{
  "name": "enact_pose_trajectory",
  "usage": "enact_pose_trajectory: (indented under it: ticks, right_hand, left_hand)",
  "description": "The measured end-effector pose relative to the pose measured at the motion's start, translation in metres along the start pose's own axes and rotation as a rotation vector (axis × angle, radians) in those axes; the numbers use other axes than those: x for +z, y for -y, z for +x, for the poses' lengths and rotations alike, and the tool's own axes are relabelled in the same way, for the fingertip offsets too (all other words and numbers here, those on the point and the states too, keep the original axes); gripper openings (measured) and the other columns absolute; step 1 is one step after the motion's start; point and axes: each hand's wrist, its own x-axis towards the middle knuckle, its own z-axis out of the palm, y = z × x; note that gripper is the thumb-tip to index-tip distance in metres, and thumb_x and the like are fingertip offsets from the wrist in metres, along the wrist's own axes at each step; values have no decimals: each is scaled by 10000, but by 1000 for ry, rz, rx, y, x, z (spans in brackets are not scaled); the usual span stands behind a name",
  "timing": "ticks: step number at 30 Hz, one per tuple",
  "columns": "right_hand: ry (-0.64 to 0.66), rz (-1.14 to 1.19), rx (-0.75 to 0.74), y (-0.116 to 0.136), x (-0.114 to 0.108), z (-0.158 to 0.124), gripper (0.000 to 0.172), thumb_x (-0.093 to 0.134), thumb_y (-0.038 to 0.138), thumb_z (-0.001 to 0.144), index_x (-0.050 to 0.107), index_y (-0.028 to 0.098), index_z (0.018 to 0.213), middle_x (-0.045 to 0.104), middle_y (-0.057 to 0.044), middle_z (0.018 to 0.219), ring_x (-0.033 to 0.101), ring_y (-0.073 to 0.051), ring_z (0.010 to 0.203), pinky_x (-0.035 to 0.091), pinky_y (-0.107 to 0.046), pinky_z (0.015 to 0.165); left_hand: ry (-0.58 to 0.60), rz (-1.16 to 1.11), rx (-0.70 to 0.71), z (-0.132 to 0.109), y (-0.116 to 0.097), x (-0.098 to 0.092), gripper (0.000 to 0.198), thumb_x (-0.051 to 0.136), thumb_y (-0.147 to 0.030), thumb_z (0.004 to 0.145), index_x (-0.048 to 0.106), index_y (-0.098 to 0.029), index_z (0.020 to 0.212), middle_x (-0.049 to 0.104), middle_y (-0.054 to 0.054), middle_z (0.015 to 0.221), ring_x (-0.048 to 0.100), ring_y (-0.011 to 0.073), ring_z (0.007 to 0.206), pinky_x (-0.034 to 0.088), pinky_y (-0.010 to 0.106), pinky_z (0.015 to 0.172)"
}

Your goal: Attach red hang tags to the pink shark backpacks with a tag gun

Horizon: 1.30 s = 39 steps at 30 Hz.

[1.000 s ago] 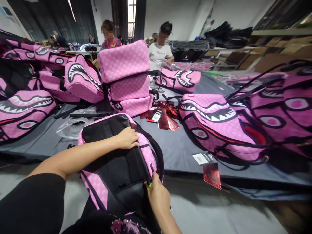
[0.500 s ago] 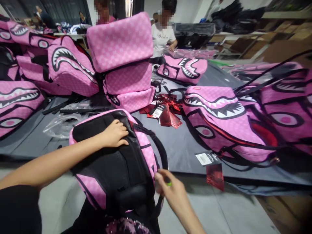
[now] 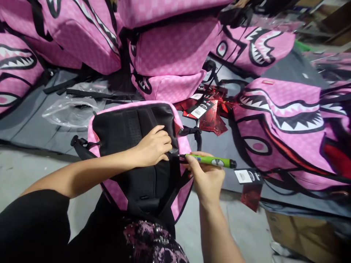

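Note:
A pink backpack (image 3: 179,199) with a black padded back panel leans against my lap, back side up. My left hand (image 3: 153,146) rests on the black panel near its right edge, fingers curled and pinching at the fabric or strap. My right hand (image 3: 205,177) grips a green pen-like tool (image 3: 210,161), held level with its dark tip pointing left at the spot beside my left fingers. A black shoulder strap (image 3: 193,133) loops off the backpack's right side.
Many pink shark-face backpacks (image 3: 276,124) lie piled on a grey mat (image 3: 33,128) ahead and on both sides. Red and black hang tags (image 3: 208,117) lie in the middle, another tag (image 3: 248,180) by the mat's edge. A clear plastic bag (image 3: 68,111) sits left. Cardboard box (image 3: 301,230) at lower right.
The view has tilted down and closer. My right hand rose from the backpack's lower edge and now holds the green tool level at the panel. My left hand slid right along the panel.

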Motion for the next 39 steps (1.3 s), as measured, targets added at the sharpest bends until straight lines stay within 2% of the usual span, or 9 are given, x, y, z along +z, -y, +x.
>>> enact_pose_trajectory:
  ticks: [3, 7, 14, 17, 20, 27, 34, 39]
  right_hand:
    - [-135, -206, -141, -8, 13, -1, 361, 698, 505, 812, 654, 148, 845, 664, -31, 647, 615, -158, 494, 491, -271, 478]
    - [-133, -376, -275, -16, 19, 0, 321, 670, 471, 851, 653, 152, 823, 675, -34, 687, 611, -146, 498, 482, -274, 506]
    - [-93, -510, -388, -20, 23, 4, 307, 650, 462, 868, 652, 156, 879, 722, -74, 825, 666, -165, 617, 547, -299, 631]
    - [-121, -556, -372, -20, 23, 6, 333, 630, 488, 875, 649, 156, 859, 718, -75, 807, 653, -162, 596, 539, -297, 613]
    - [-92, -533, -364, -19, 23, 7, 322, 628, 472, 884, 655, 153, 844, 713, -67, 798, 632, -145, 563, 518, -280, 584]
    - [-70, -478, -281, -19, 27, 11, 308, 634, 453, 891, 656, 148, 850, 684, -39, 733, 618, -139, 549, 486, -266, 566]
    - [-81, -519, -231, -19, 29, 11, 363, 601, 508, 897, 656, 153, 845, 685, -43, 723, 618, -145, 558, 489, -271, 572]
    - [-92, -457, -167, -18, 27, 11, 360, 618, 499, 888, 654, 146, 830, 678, -39, 706, 613, -143, 549, 479, -263, 556]
  left_hand:
    - [-79, 22, 5, -4, -8, 6, 134, 717, -279, 837, 642, -168, 843, 671, 22, 950, 581, 205, 1018, 326, 477, 1172]
    - [-161, 39, -14, -7, -11, 16, 87, 610, -220, 907, 633, -174, 838, 669, 18, 954, 573, 199, 1076, 342, 473, 1180]
    - [-185, 62, 1, -6, -7, 23, 139, 563, -203, 931, 621, -164, 810, 664, 28, 915, 584, 191, 1038, 374, 473, 1172]
    - [-182, 66, -3, -6, -7, 24, 144, 564, -214, 933, 621, -167, 810, 666, 27, 912, 588, 200, 1047, 384, 478, 1169]
    - [-182, 70, -5, -6, -6, 26, 141, 564, -207, 933, 627, -164, 815, 672, 29, 925, 591, 201, 1060, 393, 484, 1166]
    - [-169, 59, -18, -7, -5, 33, 145, 552, -206, 947, 654, -155, 857, 688, 47, 1003, 557, 231, 1200, 395, 530, 1163]
    - [-196, 79, -15, -7, -5, 34, 155, 537, -198, 952, 631, -158, 835, 671, 31, 970, 577, 197, 1120, 393, 475, 1169]
    - [-207, 94, -23, -8, -6, 35, 178, 517, -215, 966, 610, -171, 821, 657, 15, 959, 574, 172, 1071, 381, 453, 1177]
